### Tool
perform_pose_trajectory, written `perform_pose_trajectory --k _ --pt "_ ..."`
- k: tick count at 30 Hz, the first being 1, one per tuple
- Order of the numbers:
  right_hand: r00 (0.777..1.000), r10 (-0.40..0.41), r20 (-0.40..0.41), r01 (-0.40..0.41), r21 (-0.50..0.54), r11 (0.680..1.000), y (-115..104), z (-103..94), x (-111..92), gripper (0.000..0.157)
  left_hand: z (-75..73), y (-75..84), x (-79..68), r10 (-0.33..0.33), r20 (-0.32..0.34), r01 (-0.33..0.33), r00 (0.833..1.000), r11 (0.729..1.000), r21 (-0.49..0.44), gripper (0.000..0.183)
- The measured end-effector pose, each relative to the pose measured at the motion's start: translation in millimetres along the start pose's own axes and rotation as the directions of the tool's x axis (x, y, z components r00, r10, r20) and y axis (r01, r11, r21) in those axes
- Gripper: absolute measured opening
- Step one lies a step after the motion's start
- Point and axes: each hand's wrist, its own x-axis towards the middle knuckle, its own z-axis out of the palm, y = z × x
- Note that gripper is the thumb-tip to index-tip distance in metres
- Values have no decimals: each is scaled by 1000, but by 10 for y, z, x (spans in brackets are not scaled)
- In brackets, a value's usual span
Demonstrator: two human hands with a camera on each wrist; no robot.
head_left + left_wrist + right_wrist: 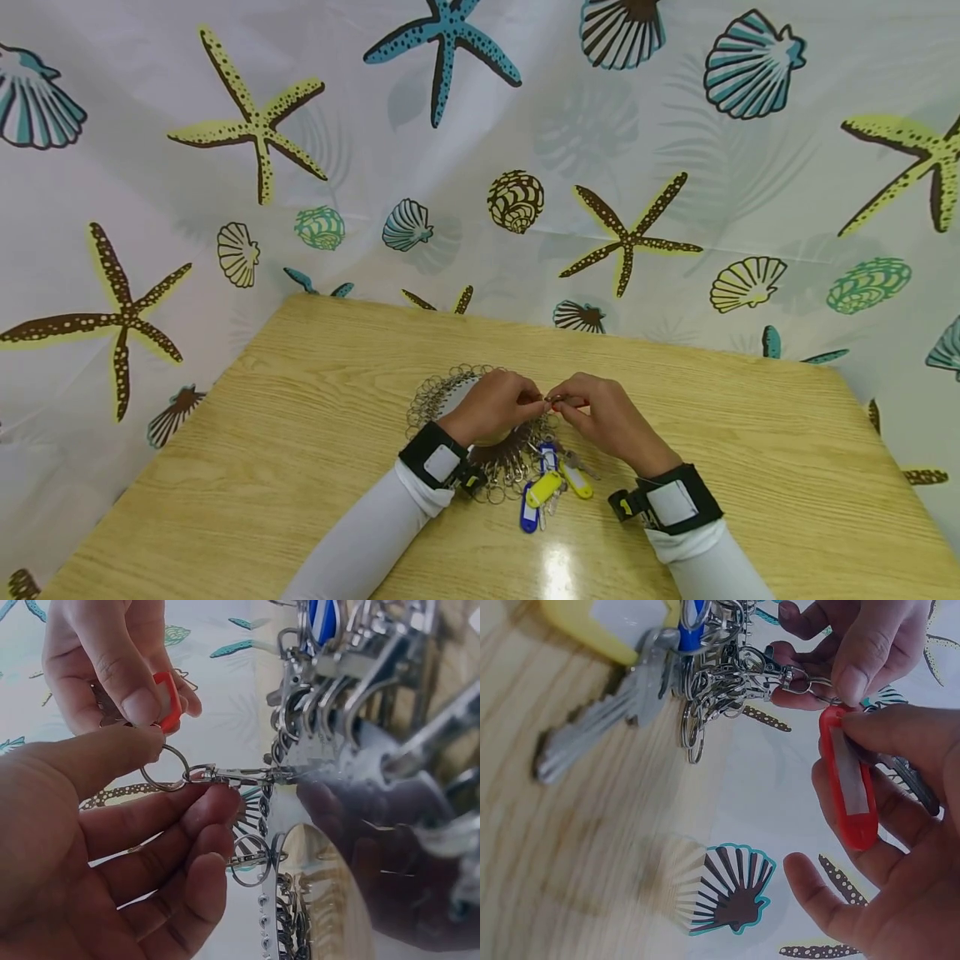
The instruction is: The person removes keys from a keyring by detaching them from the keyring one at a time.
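Note:
My left hand (pixel 495 408) pinches a split key ring (pixel 184 759) between thumb and fingers. The ring hangs from a metal swivel clasp (pixel 232 775) at the edge of a shiny round disc (pixel 456 397) ringed with many clasps and rings. Close against the left fingertips, my right hand (pixel 606 418) grips a red key tag (pixel 852 787) with a white label. A metal key (pixel 913 784) lies beside the tag in the right fingers. The top of the tag meets the ring at the fingertips, where the thumbs partly hide it.
On the near right side of the disc, yellow key tags (pixel 543 489), blue key tags (pixel 529 510) and keys (pixel 592 727) lie on the wooden table (pixel 315 433). Behind the table hangs a curtain (pixel 465 167) printed with shells and starfish.

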Motion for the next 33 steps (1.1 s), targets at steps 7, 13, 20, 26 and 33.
perform_pose_trajectory --k 7,13,20,26,33 --pt "997 65 32 -65 -13 998 -22 3 10 10 3 5 2 30 -2 -30 1000 999 20 21" --pt "995 86 48 -86 4 996 -36 -4 17 9 10 -6 12 65 6 -65 998 998 -5 20" --pt "994 93 58 -94 21 995 -31 -13 13 9 13 -14 9 72 15 -72 997 997 -11 20" --pt "993 101 60 -102 24 994 -18 -6 13 9 2 -1 -6 60 8 -60 998 998 -15 24" --pt "996 79 30 -79 -13 997 -16 -10 9 10 -22 2 -3 1 10 0 1000 997 -75 23"
